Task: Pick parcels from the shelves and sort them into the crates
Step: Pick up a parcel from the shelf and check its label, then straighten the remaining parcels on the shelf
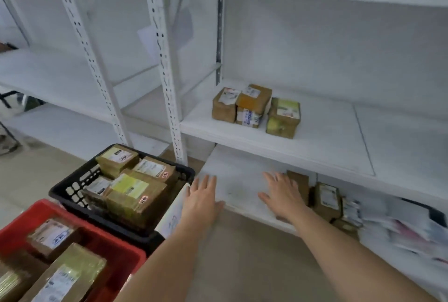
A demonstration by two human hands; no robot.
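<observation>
1. Head view: I am reaching my left hand (202, 196) and right hand (281, 194), fingers spread and holding nothing, over the low white shelf board (232, 180).
2. Brown taped cardboard parcels (324, 201) are lying just beside my right hand.
3. More are filling the black plastic crate (72, 189) and red plastic crate (116, 238).

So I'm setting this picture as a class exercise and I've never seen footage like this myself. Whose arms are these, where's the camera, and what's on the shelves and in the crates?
There is no machine here. A person wears a camera on the head, looking forward and down, so the arms are their own.

The left hand and the right hand both reach with straight fingers toward the bottom shelf. Neither holds anything.

By the right hand, brown parcels sit on that shelf, with blurred white packets further right. On the shelf above is a small cluster of brown boxes.

On the left stand a black crate and a red crate, both holding labelled parcels already.
</observation>
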